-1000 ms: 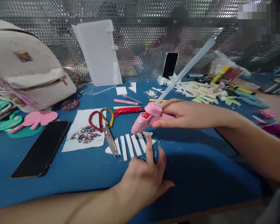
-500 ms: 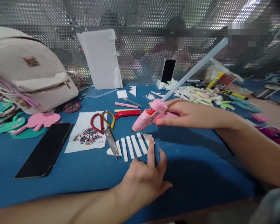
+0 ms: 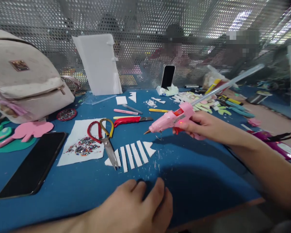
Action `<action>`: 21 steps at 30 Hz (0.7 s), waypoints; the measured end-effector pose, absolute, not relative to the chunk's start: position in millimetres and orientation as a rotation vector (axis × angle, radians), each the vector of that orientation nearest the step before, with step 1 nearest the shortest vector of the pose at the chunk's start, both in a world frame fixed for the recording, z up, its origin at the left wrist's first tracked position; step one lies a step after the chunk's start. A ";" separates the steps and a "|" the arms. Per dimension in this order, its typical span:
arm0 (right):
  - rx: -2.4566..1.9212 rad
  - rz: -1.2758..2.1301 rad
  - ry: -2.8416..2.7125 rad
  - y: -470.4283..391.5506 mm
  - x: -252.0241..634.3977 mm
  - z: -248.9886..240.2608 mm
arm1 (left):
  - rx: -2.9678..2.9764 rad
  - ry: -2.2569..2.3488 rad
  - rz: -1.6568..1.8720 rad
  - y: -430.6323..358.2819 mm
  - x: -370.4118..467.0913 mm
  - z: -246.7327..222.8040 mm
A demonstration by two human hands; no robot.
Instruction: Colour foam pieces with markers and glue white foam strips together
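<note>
My right hand [image 3: 196, 126] grips a pink hot glue gun [image 3: 171, 120] by its handle, the nozzle pointing left above the table. A long clear glue stick [image 3: 229, 82] juts from its back. Nearer the front edge, my left hand [image 3: 143, 204] is loosely curled with fingers apart and nothing visible in it. Beyond its fingers lies a row of white foam strips [image 3: 134, 156], with a notched white tail-shaped piece [image 3: 149, 149] at the right end. Scissors [image 3: 109, 149] with red and yellow handles rest across the left end of the row.
A black phone [image 3: 34, 165] and a white sheet [image 3: 72, 131] with colourful bits lie left. Behind are a red utility knife [image 3: 128, 121], pens [image 3: 126, 112], a propped phone [image 3: 168, 77] and foam scraps [image 3: 196, 98]. A backpack [image 3: 26, 77] stands far left.
My left hand has drawn back from the tail-shaped piece toward the front edge. The glue gun has moved right and turned flatter, its glue stick tilting lower. The view has shifted slightly.
</note>
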State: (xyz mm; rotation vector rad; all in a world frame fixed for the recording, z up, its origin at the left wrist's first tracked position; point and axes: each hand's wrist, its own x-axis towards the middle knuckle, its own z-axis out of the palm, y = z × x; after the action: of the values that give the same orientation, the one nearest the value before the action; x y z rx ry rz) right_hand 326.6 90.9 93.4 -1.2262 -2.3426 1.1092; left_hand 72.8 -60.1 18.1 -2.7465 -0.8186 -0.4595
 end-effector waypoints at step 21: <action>-1.185 1.173 -2.049 107.7 348.5 47.7 | -2.807 -1.053 0.266 84.1 -78.9 47.4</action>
State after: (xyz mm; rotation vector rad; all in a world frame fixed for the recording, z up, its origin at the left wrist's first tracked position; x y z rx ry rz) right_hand 348.5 107.7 47.7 -1.1849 -2.0489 1.1726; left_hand -78.9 84.1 47.4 -2.8073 -1.0529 0.2663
